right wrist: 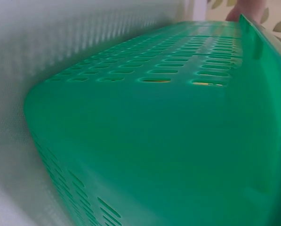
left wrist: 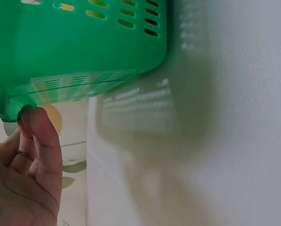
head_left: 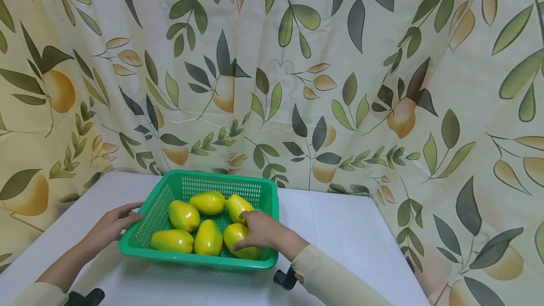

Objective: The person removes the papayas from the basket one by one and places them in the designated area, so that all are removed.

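Observation:
In the head view, a green plastic basket with slotted walls holds several shiny yellow-green mangoes. My left hand grips the basket's left end at the rim. Its bent fingers meet the underside of that rim in the left wrist view. Over the basket's right side reaches my right hand, holding the front right mango. The thumb lies across that fruit, and the other fingers bend over its far side, near the back right mango. The right wrist view has only the basket's outer wall close up.
The basket stands on a white-covered table, close to its back edge. Behind hangs a curtain printed with leaves and fruit. Each wrist carries a black camera strap, such as the right one.

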Available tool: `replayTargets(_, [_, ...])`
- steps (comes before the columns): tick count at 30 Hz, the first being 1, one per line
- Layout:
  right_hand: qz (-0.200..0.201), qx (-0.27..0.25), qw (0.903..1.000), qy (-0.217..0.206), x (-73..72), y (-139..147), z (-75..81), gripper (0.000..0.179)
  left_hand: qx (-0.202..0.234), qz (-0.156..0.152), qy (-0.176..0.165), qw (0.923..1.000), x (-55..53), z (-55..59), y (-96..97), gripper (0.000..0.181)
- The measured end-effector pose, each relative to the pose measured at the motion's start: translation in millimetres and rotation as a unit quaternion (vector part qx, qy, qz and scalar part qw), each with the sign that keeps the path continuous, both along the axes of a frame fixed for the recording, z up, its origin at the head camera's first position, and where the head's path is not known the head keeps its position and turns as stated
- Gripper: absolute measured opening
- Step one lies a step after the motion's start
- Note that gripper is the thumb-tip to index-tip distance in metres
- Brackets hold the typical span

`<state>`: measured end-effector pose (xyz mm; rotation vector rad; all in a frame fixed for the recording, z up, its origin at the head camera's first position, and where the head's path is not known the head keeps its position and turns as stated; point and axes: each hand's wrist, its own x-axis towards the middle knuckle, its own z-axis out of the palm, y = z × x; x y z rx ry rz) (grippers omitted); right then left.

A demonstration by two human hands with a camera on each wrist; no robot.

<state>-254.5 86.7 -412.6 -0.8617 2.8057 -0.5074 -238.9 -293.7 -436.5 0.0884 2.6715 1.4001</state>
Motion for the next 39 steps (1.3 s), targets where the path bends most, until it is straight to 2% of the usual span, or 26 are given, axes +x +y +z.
replayTargets(6, [0.002, 0.004, 1.0000, 0.008, 0.8, -1.2, -0.8, 0.068, 0.061, 0.004, -0.042, 0.9972, -1.4, -2.1, -0.2, 0.071])
replayTargets(11, [0.004, 0.008, 0.9999, 0.011, 0.5, -1.1, -0.8, 0.062, 0.127, 0.010, -0.075, 0.9891, -2.2, -2.0, -0.5, 0.071])
replayTargets(16, [0.005, 0.014, 0.9998, 0.017, 0.0, -1.2, -1.5, 0.060, 0.163, 0.008, -0.090, 0.9825, -2.2, -1.8, -1.9, 0.071])
replayTargets(28, [0.002, 0.000, 1.0000, 0.004, 0.7, -1.1, -0.3, 0.058, 0.187, 0.004, -0.109, 0.9763, -0.8, -1.6, -3.8, 0.071])
replayTargets(39, [0.008, -0.014, 0.9998, -0.008, -1.8, -1.3, -0.2, 0.057, 0.196, 0.002, -0.106, 0.9749, -2.1, -4.1, -7.1, 0.070])
